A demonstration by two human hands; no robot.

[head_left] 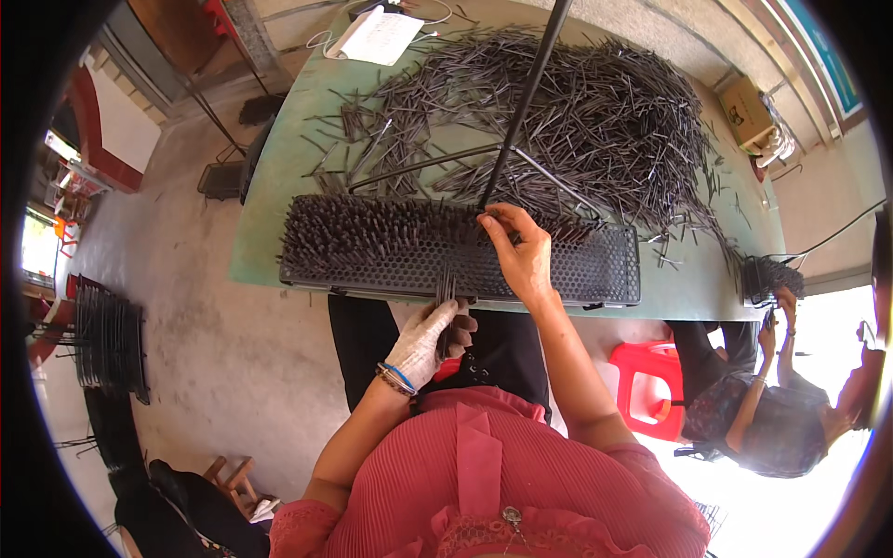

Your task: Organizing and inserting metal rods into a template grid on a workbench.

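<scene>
In front of me at the table's near edge lies a long black perforated tray. Upright dark strips crowd its left part and back rows, while its front right holes show bare. My left hand, in a pale glove, is closed round a small bundle of thin dark strips just below the tray's front edge. My bare right hand reaches over the tray's middle, thumb and forefinger pinched among the strips beside a black metal rod. Whatever that pinch holds is too small to make out.
A large heap of loose dark strips covers the green table behind the tray. The rod and its bent frame rise over the tray. White papers lie far left, a cardboard box far right. Another person works at the right.
</scene>
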